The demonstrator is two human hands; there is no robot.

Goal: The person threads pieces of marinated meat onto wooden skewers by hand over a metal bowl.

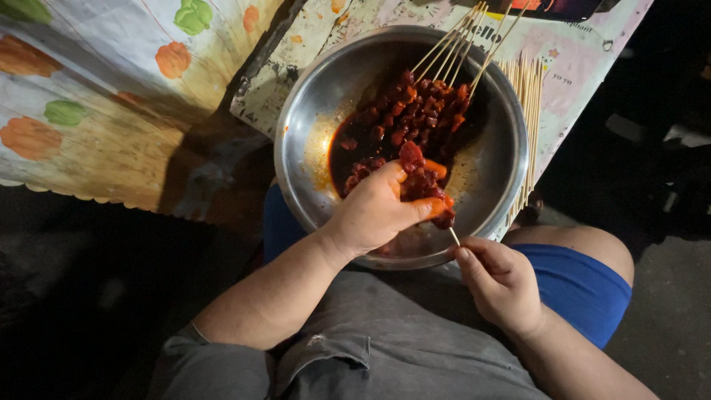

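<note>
Your left hand (378,211) is clenching around a clump of red marinated meat pieces (422,181), fingers curled over them just above the near side of the steel bowl (304,126), with sauce staining your fingertips. Your right hand (500,281) is gripping the lower end of a thin wooden skewer (453,235), pinching it between thumb and fingers, and the stick is running up into the meat your left hand is pressing together. The two hands are sitting close, the left slightly higher and over the bowl's rim, the right just below the rim above your lap. Inside the bowl, more loaded skewers (426,104) are lying in dark red marinade, their bare ends leaning out over the far edge. A bundle of unused bamboo sticks (527,111) is resting beside the bowl on its right, on the patterned table covering (96,111). Your blue shorts (581,285) are showing beneath your right wrist.
</note>
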